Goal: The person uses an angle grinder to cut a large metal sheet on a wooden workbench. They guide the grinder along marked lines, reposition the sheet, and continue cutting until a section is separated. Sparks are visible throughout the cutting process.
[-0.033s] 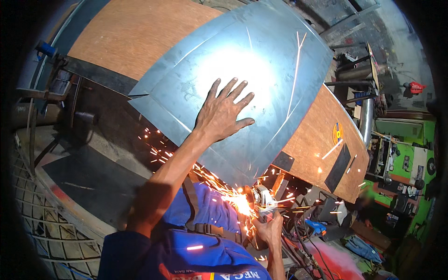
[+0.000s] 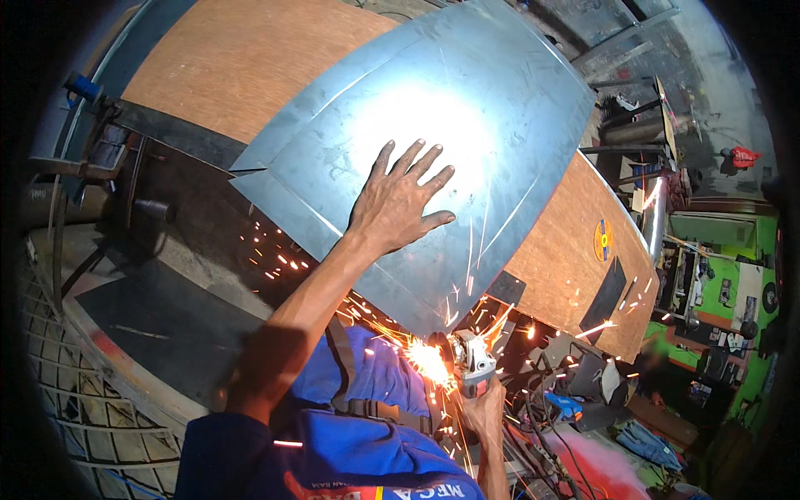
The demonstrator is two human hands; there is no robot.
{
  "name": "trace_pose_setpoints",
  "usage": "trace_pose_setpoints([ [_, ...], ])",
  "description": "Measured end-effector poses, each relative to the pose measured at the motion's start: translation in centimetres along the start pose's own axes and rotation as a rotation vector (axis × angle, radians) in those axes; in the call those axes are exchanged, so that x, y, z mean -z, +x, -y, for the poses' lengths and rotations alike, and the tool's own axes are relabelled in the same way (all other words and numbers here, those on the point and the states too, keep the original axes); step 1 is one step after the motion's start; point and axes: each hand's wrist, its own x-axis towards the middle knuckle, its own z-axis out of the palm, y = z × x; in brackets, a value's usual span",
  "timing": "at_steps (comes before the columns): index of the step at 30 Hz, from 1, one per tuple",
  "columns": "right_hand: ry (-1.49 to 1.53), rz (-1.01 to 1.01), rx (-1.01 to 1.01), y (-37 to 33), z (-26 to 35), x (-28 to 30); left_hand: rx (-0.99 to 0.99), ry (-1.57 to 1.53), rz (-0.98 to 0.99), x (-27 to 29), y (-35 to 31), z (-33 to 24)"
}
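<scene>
A large grey metal sheet (image 2: 517, 108) with scribed lines and a bright glare lies before me. My left hand (image 2: 400, 204) rests flat on it, fingers spread. Close to my body, my right hand (image 2: 485, 410) is closed around an angle grinder (image 2: 475, 358), just at the sheet's near corner. Bright sparks (image 2: 427, 360) burst from the grinder's left side and fly left past my waist, with some to the right. Glare and sparks hide the disc's contact point. At the sheet's left corner there is a narrow slit (image 2: 250, 172).
Plywood (image 2: 258, 62) lies under the sheet, showing at far left and right. On its right part are a yellow disc (image 2: 603, 240) and a dark metal strip (image 2: 604, 298). Cables (image 2: 533, 433) and a blue tool (image 2: 564, 407) lie at lower right. Metal mesh (image 2: 100, 392) stands at left.
The grinder has tilted and shifted slightly, so more of its body shows above my right hand. The spark pattern differs. My left hand has stayed in place.
</scene>
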Motion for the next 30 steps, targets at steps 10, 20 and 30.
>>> trace_pose_setpoints([
  [10, 0.04, 0.02, 0.004, 0.2, 0.2, 0.1, 0.004, -0.004, 0.007, 0.0, 0.0, 0.1],
  [20, -0.019, 0.002, -0.041, 0.3, 0.2, 0.0, 0.001, -0.017, -0.001, -0.5, -0.1, 0.3],
  [30, 0.034, 0.002, 0.027, 0.1, 1.1, 0.3, 0.003, -0.011, -0.007, 0.1, -0.2, 0.3],
])
